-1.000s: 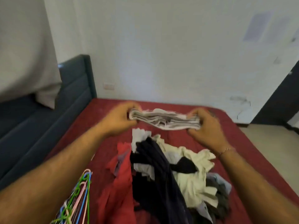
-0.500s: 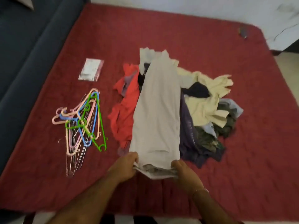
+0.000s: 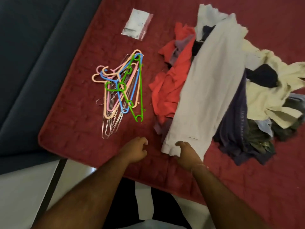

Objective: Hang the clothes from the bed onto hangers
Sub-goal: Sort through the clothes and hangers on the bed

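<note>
Bed [image 3: 165, 171] with a dark red quilted cover fills most of the view, seen from above. Pile of clothes [image 3: 247, 96] sits on the right half of it, with a long pale grey garment [image 3: 208, 90] laid lengthwise on top, running from the far side down to the near edge of the pile. Right hand [image 3: 186, 154] is at the near end of that grey garment, thumb up over the hem and fingers curled under the cloth – pinching the hem corner. Left hand [image 3: 135, 151] hovers just left of it, apart from the cloth, holding nothing, fingers loosely curled inward; whether it touches the bed cover, cannot tell. Under and beside the grey piece: a red garment [image 3: 166, 90] on the left, a dark purple one [image 3: 234, 129] on the right, a cream garment [image 3: 270, 96] further right with a small black piece [image 3: 264, 76] lying on it, plus some dark green-grey cloth [image 3: 257, 142] at the near right edge of the pile. Bundle of hangers [image 3: 122, 90] lies left of the clothes, well apart from both hands – plastic ones in peach, pink, blue and green stacked over thin wire ones. Small clear plastic bag [image 3: 137, 23] with something white inside lies beyond the hangers. Dark blue upholstered frame [image 3: 33, 63] runs along the left of the bed. Pale floor [image 3: 19, 195] shows at bottom left.
</note>
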